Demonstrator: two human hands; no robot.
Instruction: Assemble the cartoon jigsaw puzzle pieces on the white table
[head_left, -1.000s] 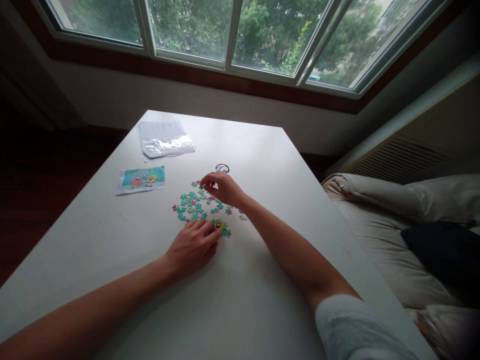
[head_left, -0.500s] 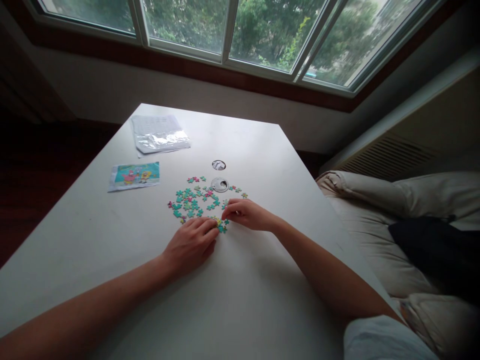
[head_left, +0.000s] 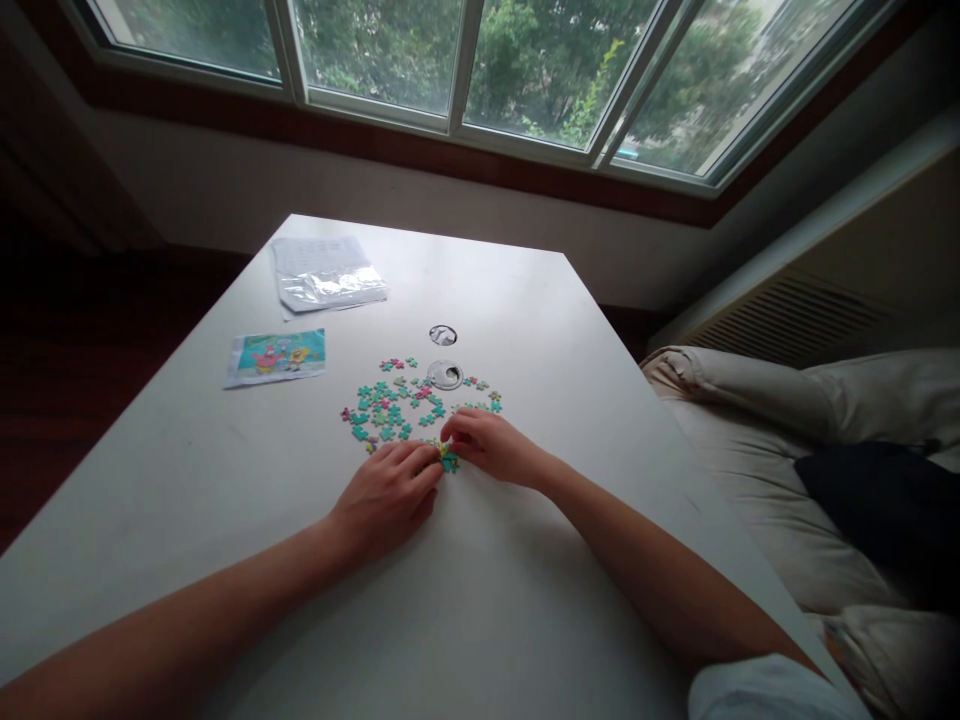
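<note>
- left hand [head_left: 390, 490] curled at the puzzle cluster [head_left: 450, 464] on the worktop [head_left: 480, 620]; can't tell its grip;
- right hand [head_left: 487, 443] bent beside it; can't tell if it's pinching anything;
- clumsy sideways push could skew the cluster

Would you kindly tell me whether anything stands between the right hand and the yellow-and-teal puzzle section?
Nothing visible does: the right hand is close beside the puzzle section, with the left hand opposite.
</note>
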